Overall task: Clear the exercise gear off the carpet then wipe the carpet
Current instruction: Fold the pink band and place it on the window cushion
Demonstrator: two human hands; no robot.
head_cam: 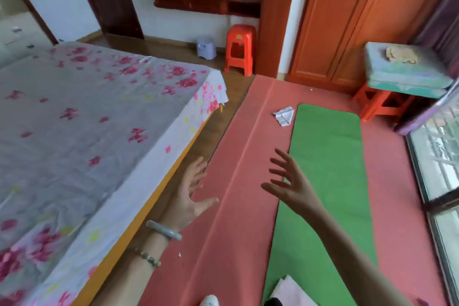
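A green exercise mat (pixel 327 156) lies unrolled along the red carpet (pixel 236 206), running from the near edge toward the wardrobe. A folded white striped cloth (pixel 284 115) rests on the carpet by the mat's far left corner. My left hand (pixel 192 194) hovers with fingers spread over the carpet's left edge, near the bed. My right hand (pixel 289 182) is also spread and empty, above the mat's left edge. A pale folded item (pixel 290 292) shows at the mat's near end, partly cut off.
A bed with a floral sheet (pixel 87 131) fills the left. A red plastic stool (pixel 239 48) and a small lilac bin (pixel 205 47) stand by the far wall. A wooden wardrobe (pixel 347 20), a cushioned stool (pixel 402 74) and a window (pixel 439 164) line the right.
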